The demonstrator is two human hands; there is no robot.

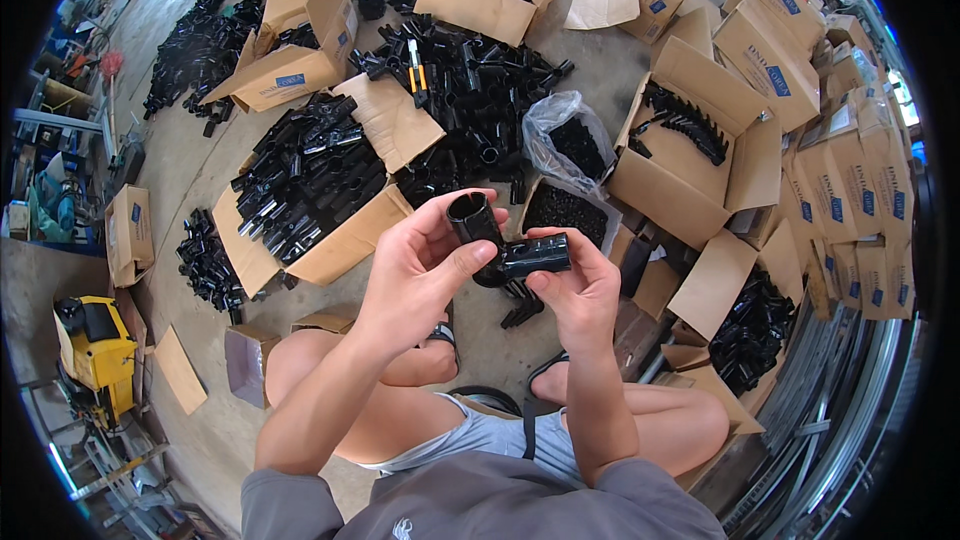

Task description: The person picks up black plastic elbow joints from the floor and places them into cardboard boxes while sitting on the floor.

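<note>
Above my lap, both hands hold one black tube connector (538, 254), made of two short hollow tubes meeting at an angle. My left hand (412, 275) is closed round the upright tube, thumb on its side and the open end facing up. The sideways tube sits in my right hand (582, 290), between thumb below and fingers above. Where the two tubes meet, details are too dark to make out. Beyond my hands lies a large pile of similar black connectors (478, 90). A cardboard box (345, 258) full of them stands to the left of it.
A clear bag (560, 108) and an open carton (668, 190) of black parts stand right of the pile. A yellow-and-black cutter (417, 70) rests on the pile. Stacked cartons (845, 175) and metal rails (810, 430) line the right; a yellow machine (100, 350) stands left.
</note>
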